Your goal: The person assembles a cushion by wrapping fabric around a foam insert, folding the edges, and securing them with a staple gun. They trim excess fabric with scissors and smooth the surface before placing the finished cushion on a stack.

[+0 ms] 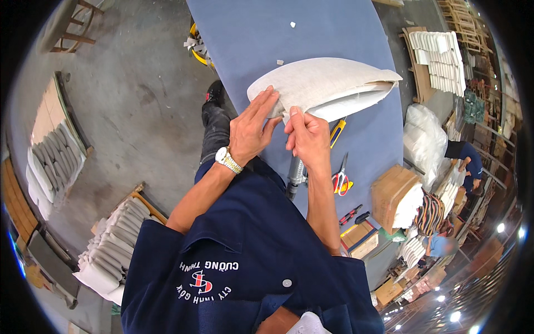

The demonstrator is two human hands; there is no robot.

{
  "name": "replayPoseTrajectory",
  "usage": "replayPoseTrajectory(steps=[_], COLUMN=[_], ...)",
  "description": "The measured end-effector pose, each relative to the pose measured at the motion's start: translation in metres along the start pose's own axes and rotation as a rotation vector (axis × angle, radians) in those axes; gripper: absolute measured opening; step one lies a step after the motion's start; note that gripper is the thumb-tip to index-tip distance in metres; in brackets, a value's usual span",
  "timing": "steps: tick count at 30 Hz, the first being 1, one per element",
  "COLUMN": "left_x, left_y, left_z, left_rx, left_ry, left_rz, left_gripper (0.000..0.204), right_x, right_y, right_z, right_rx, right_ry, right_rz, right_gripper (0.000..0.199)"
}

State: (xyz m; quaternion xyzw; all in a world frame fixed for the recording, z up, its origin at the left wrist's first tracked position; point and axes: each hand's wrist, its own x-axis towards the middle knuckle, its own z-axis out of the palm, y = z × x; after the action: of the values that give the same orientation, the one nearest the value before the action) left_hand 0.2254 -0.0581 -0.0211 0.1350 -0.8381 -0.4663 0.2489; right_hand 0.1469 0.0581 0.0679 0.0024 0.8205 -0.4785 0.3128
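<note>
A curved, cream fabric-covered piece (322,83), like a chair back pad, lies on the blue-grey table in front of me. Its cover gapes in a long slit along the right side. My left hand (251,127) rests on its near left end with fingers stretched flat and thumb apart. Beside it, my right hand (309,138) pinches the cover's near edge between thumb and curled fingers. A yellow utility knife (337,133) lies just right of that hand. Partly hidden by my right forearm is a grey metal tool (296,173), its kind unclear.
Red-handled scissors (341,181), red-and-black pliers (350,215) and a cardboard box (394,192) are along the table (367,150) to the right. Stacks of pale pads (108,250) stand on the floor at left. Other people work far right.
</note>
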Motion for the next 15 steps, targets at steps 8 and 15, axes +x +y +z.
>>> replayPoseTrajectory(steps=[8,15], left_x=[0.024,0.031], left_y=[0.004,-0.004], left_z=[-0.012,-0.015], left_rx=[0.036,0.052], left_ry=[-0.102,-0.092], left_rz=[-0.086,-0.06], left_gripper=[0.053,0.046], right_x=[0.017,0.026], right_y=[0.002,0.014], right_z=[0.005,0.017], right_rx=[0.027,0.05], right_ry=[-0.004,-0.019], right_rz=[-0.075,-0.093], right_gripper=[0.051,0.051])
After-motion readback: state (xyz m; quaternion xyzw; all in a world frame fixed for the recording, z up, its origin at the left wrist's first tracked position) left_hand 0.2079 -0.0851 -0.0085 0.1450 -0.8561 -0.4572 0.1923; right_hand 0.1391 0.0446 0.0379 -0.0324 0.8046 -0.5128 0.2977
